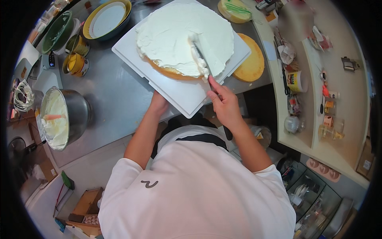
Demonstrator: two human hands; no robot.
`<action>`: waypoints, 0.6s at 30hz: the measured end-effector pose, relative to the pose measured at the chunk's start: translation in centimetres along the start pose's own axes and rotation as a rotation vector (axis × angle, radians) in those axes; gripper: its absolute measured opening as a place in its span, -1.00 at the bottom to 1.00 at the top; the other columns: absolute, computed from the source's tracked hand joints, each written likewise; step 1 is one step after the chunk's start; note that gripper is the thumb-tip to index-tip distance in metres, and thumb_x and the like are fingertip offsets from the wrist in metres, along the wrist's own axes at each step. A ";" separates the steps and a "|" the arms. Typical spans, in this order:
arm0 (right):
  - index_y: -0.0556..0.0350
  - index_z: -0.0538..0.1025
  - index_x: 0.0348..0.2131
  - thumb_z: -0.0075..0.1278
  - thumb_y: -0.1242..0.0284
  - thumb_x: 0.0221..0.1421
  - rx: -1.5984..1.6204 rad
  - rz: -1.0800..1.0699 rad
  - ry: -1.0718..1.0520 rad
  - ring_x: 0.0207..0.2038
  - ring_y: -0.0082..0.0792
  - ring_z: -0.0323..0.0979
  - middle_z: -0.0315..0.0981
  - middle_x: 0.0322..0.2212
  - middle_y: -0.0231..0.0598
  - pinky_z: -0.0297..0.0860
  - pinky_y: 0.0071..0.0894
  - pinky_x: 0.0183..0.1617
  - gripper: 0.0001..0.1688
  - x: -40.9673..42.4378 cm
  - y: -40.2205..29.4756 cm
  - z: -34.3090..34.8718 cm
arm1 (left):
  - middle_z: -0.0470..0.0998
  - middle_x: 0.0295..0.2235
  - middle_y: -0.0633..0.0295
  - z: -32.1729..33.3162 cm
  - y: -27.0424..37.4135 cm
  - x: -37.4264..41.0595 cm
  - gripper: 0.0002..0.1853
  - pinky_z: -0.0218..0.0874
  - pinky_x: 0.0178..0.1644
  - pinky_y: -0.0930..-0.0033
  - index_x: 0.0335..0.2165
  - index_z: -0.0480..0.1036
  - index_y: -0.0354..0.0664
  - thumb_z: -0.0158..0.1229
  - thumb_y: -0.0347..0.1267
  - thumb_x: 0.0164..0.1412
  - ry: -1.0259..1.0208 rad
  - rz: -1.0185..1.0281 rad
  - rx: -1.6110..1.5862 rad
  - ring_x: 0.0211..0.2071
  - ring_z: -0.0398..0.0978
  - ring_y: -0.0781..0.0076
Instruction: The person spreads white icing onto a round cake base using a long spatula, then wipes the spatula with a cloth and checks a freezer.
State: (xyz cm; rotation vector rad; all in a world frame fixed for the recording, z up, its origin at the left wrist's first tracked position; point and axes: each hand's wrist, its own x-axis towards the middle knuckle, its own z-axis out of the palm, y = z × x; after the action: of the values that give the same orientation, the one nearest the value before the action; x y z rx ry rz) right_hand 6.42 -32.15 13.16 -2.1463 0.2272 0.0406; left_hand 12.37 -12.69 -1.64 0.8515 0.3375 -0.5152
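A large round sponge cake (168, 73) with white cream (173, 33) over its top sits on a square white cake board (182, 95). My right hand (225, 103) grips a long icing spatula (200, 53), its blade lying on the cream right of the middle. Cream has gathered along the blade's edge, and the dark handle end shows below my wrist. My left hand (159, 103) reaches beneath the board's near left edge. Its fingers are hidden there, so their hold cannot be seen. Bare yellow sponge shows along the cake's near side.
A metal mixing bowl (79, 115) of cream, with an orange-handled tool inside, stands left on the steel table (110, 101). Open cans (78, 64) and stacked bowls (126, 22) are at upper left. Another sponge layer (252, 59) lies right of the board. Shelves (310, 125) line the right.
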 end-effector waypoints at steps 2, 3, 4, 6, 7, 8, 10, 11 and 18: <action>-0.13 0.38 0.00 0.01 0.47 0.02 -0.062 -0.114 -0.001 -0.48 -0.29 0.31 0.29 -0.51 -0.19 0.28 -0.45 -0.33 -0.52 -0.1 -0.7 0.0 | 0.35 -0.06 0.11 -0.5 -1.9 0.7 -0.52 0.20 0.04 0.28 0.01 0.19 -0.30 -0.01 -0.28 0.17 0.006 0.054 0.021 -0.05 0.34 0.32; -0.13 0.38 0.00 0.01 0.48 0.02 -0.151 -0.146 0.053 -0.48 -0.28 0.31 0.29 -0.51 -0.18 0.28 -0.44 -0.34 -0.51 -0.1 -0.5 -0.2 | 0.35 -0.06 0.11 -0.2 -2.2 0.8 -0.54 0.19 0.05 0.27 0.00 0.20 -0.30 -0.02 -0.29 0.18 0.009 0.080 0.033 -0.04 0.34 0.31; -0.12 0.38 0.00 0.02 0.48 0.02 -0.240 -0.178 0.108 -0.49 -0.26 0.31 0.29 -0.51 -0.17 0.29 -0.43 -0.34 -0.51 0.0 0.0 -0.7 | 0.33 -0.04 0.12 0.0 -2.4 0.7 -0.55 0.15 0.08 0.25 0.01 0.19 -0.28 -0.03 -0.29 0.19 0.053 0.049 0.105 -0.02 0.31 0.32; -0.10 0.38 0.00 0.02 0.48 0.01 -0.393 -0.196 0.202 -0.50 -0.20 0.32 0.29 -0.53 -0.15 0.30 -0.39 -0.35 -0.50 0.0 1.2 -1.5 | 0.33 -0.04 0.14 -0.6 -2.0 0.3 -0.55 0.15 0.08 0.22 0.00 0.19 -0.27 -0.03 -0.30 0.19 0.031 0.011 0.135 -0.04 0.32 0.33; -0.10 0.38 0.00 0.01 0.48 0.01 -0.366 -0.187 0.204 -0.50 -0.20 0.32 0.29 -0.53 -0.15 0.30 -0.39 -0.35 -0.50 0.1 1.6 -1.6 | 0.34 -0.04 0.14 -0.8 -1.6 0.2 -0.56 0.15 0.07 0.20 0.00 0.19 -0.27 -0.03 -0.30 0.19 0.018 -0.009 0.150 -0.05 0.33 0.34; -0.10 0.38 0.00 0.01 0.48 0.02 -0.338 -0.177 0.207 -0.50 -0.21 0.32 0.29 -0.52 -0.15 0.30 -0.40 -0.35 -0.51 0.2 2.0 -1.7 | 0.34 -0.05 0.19 -1.1 -1.0 0.2 -0.57 0.16 0.05 0.18 -0.01 0.20 -0.25 -0.02 -0.32 0.18 0.022 0.005 0.103 -0.07 0.35 0.35; -0.09 0.38 0.00 0.00 0.48 0.03 -0.215 -0.126 0.172 -0.50 -0.22 0.31 0.30 -0.52 -0.14 0.29 -0.41 -0.35 -0.51 0.2 1.9 -1.3 | 0.36 -0.07 0.20 -2.5 -0.5 1.1 -0.59 0.18 0.02 0.18 -0.02 0.23 -0.24 -0.02 -0.32 0.18 -0.010 0.015 0.082 -0.09 0.35 0.34; -0.09 0.38 0.00 0.00 0.48 0.03 -0.122 -0.086 0.133 -0.50 -0.23 0.31 0.30 -0.52 -0.14 0.29 -0.42 -0.36 -0.52 0.3 1.5 -0.7 | 0.37 -0.08 0.21 -3.2 -0.7 1.6 -0.60 0.19 0.01 0.19 -0.03 0.24 -0.23 -0.01 -0.32 0.17 -0.026 0.019 0.072 -0.10 0.36 0.34; -0.10 0.38 -0.01 0.00 0.47 0.04 -0.189 -0.175 0.093 -0.48 -0.20 0.33 0.32 -0.50 -0.14 0.29 -0.37 -0.33 -0.53 0.6 -0.4 -0.4 | 0.36 -0.06 0.20 -2.4 -3.6 1.1 -0.54 0.16 0.04 0.22 0.02 0.20 -0.18 -0.03 -0.25 0.19 -0.088 -0.067 0.091 -0.06 0.31 0.32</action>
State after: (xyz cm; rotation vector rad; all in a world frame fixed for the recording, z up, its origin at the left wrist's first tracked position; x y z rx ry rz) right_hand 7.02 -32.35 13.69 -2.3512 0.0910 -0.1448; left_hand 11.05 -13.12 -5.86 0.9052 0.2645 -0.6323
